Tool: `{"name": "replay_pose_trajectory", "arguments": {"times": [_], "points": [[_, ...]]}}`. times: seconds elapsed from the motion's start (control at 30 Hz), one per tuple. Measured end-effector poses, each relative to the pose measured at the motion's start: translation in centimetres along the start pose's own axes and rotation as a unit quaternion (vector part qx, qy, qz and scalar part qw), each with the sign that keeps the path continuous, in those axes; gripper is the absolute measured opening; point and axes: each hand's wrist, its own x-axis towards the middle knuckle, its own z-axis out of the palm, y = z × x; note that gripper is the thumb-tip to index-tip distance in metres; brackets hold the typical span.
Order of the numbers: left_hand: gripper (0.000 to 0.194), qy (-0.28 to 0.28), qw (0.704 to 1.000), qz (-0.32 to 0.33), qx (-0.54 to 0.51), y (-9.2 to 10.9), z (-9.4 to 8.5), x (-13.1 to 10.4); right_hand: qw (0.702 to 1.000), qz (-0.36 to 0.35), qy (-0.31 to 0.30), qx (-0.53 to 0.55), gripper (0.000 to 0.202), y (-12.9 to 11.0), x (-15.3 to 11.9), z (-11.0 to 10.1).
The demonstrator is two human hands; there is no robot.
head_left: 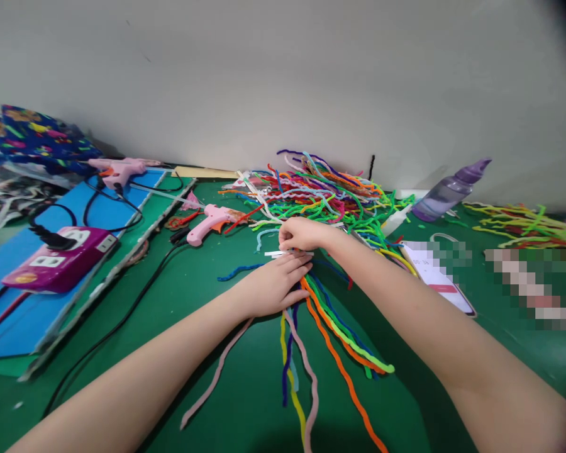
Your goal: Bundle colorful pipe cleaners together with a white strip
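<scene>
Left hand [274, 284] lying flat and palm down on a bunch of fuzzy wires [330, 327], fingers [296, 263] spread out and loose, pressing the bunch onto the green counter [202, 296] and not curled around anything. Right hand [300, 234] just past it at 12 o'clock, fingers pinched shut on a thin white strip [277, 254] that lies across the top of the bunch. Both hands almost touching, right at the middle of the view.

Bunch of fuzzy wires fanning out from under the left hand toward 6 o'clock: orange, green, blue, yellow, purple and pale pink ones, lying wavy on the counter. One long pink wire [216, 376] trailing off toward 7 o'clock. One blue wire [238, 271] sticking out at 9 o'clock from the hands.

Big messy pile of fuzzy wires [327, 189] at 12 o'clock, behind the right hand, near the wall. Pink glue gun [210, 223] at 10 o'clock, lying on its side, close to the pile. Second pink glue gun [117, 170] farther off at 10 o'clock, on a blue board [23, 302]. Purple power strip [59, 258] at 9 o'clock on that board, with a black plug in it. Black cord [122, 321] running over the counter toward 8 o'clock. Purple bottle [450, 190] lying tipped at 2 o'clock. Phone [441, 280] at 3 o'clock, flat on the counter, just beside the right arm. Another small pile of yellow and green wires [528, 226] far off at 2 o'clock.
</scene>
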Motion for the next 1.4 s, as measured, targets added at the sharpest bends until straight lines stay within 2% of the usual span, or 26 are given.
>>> {"name": "replay_pose_trajectory", "arguments": {"times": [0.2, 0.27, 0.33, 0.43, 0.47, 0.63, 0.9, 1.2, 1.4], "points": [[0.052, 0.012, 1.000, 0.006, -0.004, 0.3, -0.2, 0.0, 1.000, -0.009, 0.019, -0.013, 0.019, -0.1, -0.4, 0.2], [0.043, 0.029, 1.000, -0.005, -0.009, 0.3, -0.7, 0.0, 1.000, -0.020, 0.013, 0.002, 0.019, 0.3, -0.2, 0.3], [0.036, 0.065, 0.996, -0.054, 0.001, 0.1, -1.2, -0.2, 0.999, -0.027, 0.003, 0.016, 0.019, 0.7, 0.1, 0.3], [0.032, 0.130, 0.974, -0.172, 0.066, -1.0, -1.9, -0.5, 0.999, -0.029, -0.005, 0.020, 0.017, 1.2, 0.4, 0.3], [0.030, 0.140, 0.970, -0.183, 0.083, -1.5, -1.9, -0.6, 0.999, -0.028, -0.005, 0.020, 0.017, 1.3, 0.4, 0.3], [0.028, 0.116, 0.974, -0.153, 0.124, -3.2, -1.4, -0.9, 1.000, -0.014, -0.007, 0.022, 0.016, 1.3, 0.3, 0.4], [0.029, 0.088, 0.972, -0.137, 0.169, -3.1, -1.4, -0.6, 1.000, -0.022, 0.003, 0.018, 0.017, 1.4, 0.2, 0.6], [0.027, 0.151, 0.977, -0.150, 0.013, -4.7, -0.6, -0.6, 0.998, -0.051, 0.005, 0.028, 0.018, 2.2, 0.5, 0.8], [0.021, 0.159, 0.973, -0.163, -0.040, -4.7, -0.4, -0.3, 0.998, -0.039, 0.047, -0.021, 0.019, 1.2, -0.2, 1.0]]}}
